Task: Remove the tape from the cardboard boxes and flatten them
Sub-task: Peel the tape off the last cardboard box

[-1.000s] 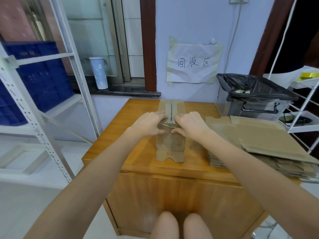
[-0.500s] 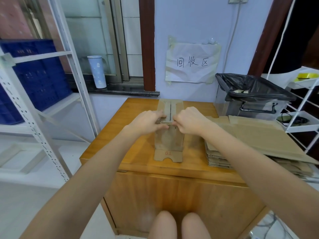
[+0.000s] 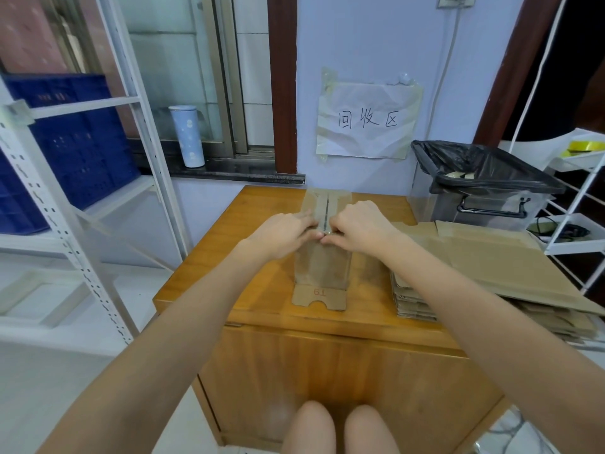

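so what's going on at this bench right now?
A person works on a small cardboard box standing on the wooden cabinet. Both hands meet at the clear tape along its top seam: the left hand steadies it while the right hand pinches at the tape. Flattened boxes are stacked to the right.

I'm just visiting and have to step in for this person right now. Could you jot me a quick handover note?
Left hand: rests on the cardboard box, steadying it.
Right hand: fingers pinch at the clear tape along the box's top seam.
The box stands on the wooden cabinet.
Done: a stack of flattened cardboard lies on the right.
Left: peel the tape, probably bin it, then flatten this box.
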Tool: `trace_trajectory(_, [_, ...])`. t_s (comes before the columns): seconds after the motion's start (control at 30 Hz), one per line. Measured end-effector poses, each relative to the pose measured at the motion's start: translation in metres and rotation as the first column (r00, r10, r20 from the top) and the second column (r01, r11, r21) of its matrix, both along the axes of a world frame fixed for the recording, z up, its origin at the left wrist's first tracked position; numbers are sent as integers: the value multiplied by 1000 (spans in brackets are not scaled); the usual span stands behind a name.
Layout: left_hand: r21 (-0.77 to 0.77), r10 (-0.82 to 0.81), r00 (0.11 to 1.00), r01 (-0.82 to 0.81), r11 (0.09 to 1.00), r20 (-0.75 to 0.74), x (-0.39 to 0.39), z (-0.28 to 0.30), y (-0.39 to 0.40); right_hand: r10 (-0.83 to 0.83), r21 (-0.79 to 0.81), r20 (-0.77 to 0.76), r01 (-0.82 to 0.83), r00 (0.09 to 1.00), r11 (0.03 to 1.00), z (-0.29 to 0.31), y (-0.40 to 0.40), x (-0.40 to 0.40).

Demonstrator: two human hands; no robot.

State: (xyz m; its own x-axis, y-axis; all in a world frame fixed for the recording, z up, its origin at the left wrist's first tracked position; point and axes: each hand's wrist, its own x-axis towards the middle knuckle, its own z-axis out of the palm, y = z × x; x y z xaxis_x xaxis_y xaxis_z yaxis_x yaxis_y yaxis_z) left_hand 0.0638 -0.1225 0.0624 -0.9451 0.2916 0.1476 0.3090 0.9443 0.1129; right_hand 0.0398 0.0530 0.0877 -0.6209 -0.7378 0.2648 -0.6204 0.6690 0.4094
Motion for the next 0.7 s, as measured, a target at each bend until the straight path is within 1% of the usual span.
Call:
trace_trajectory(0.13, [94, -9, 1000, 8, 996, 5, -1, 1, -2, 59, 80, -2, -59, 998, 995, 7, -1, -1])
trace_trajectory(0.2, [113, -10, 1000, 9, 994, 11, -2, 2, -5, 74, 111, 26, -76, 997, 991, 12, -3, -2])
trace_trajectory(0.3, [124, -23, 999, 18, 992, 44, -5, 4, -11, 72, 114, 83, -81, 994, 990, 16, -5, -4])
trace_trajectory(0.37, [132, -33, 998, 24, 991, 60, -5, 4, -13, 62, 95, 145, -76, 987, 993, 18, -3, -7])
trace_trajectory(0.5, [170, -25, 1000, 24, 985, 9, -4, -2, -12, 65, 26, 237, -73, 969, 997, 21, 2, -14])
trace_trajectory(0.7, [193, -47, 997, 34, 981, 63, -2, 2, -12, 83, -107, 288, -54, 954, 993, 18, 6, -18])
